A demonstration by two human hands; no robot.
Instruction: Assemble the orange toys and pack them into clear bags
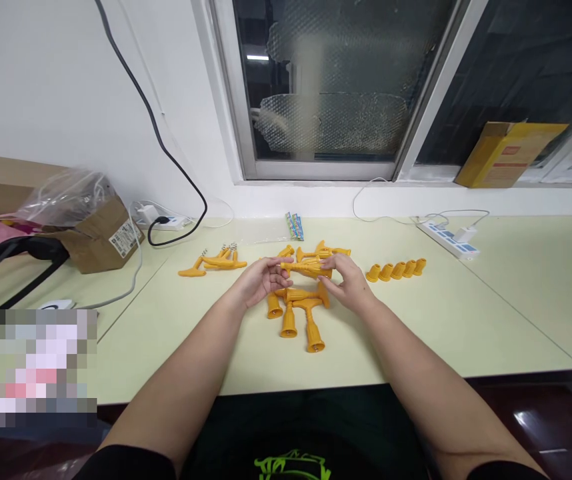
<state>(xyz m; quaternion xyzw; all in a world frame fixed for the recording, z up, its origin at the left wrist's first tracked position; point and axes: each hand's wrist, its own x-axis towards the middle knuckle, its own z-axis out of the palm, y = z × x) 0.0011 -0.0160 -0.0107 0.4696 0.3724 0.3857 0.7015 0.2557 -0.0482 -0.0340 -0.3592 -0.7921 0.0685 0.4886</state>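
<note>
Both hands hold one yellow corkscrew lengthwise above the table. My left hand has its fingers closed round the handle end. On the bell-shaped end, my right hand grips with thumb and fingers. Below and behind the hands lie several more yellow corkscrews with bell caps, some pointing toward me. Further left are T-shaped handles with bare metal spirals. A row of loose yellow bell caps stands to the right.
A power strip lies at the back right, another at the back left with a black cable. Small blue-green packets lie near the wall. An opened cardboard box sits on the left. A yellow carton leans at the window.
</note>
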